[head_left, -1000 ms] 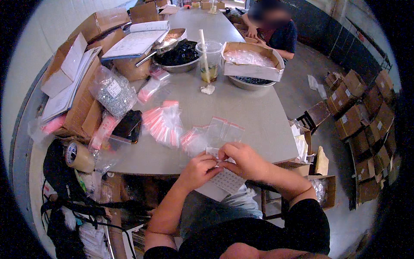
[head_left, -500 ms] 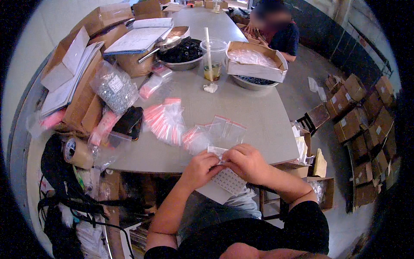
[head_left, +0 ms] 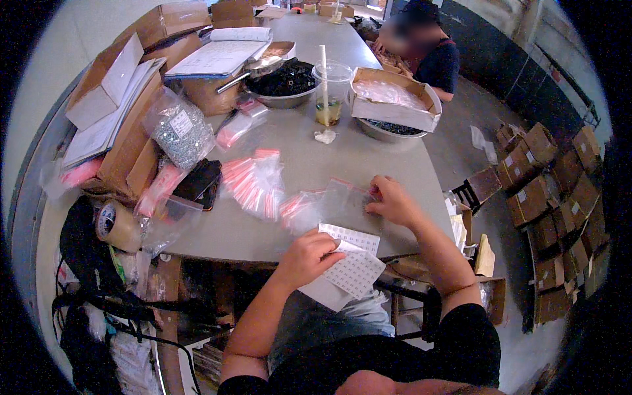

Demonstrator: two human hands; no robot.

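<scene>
on the grey table (head_left: 368, 156), a fan of red-striped clear bags (head_left: 253, 187) lies beside a black phone (head_left: 200, 184); a plastic cup (head_left: 332, 76) stands farther back. the left hand (head_left: 307, 259) pinches a printed label sheet (head_left: 359, 268) between thumb and fingers, at the table's near edge. the right hand (head_left: 393, 203), fingers curled, is beside a clear bag (head_left: 338, 193); its grip cannot be told. the sheet's front part slants toward the lower right; its long axis is unclear.
</scene>
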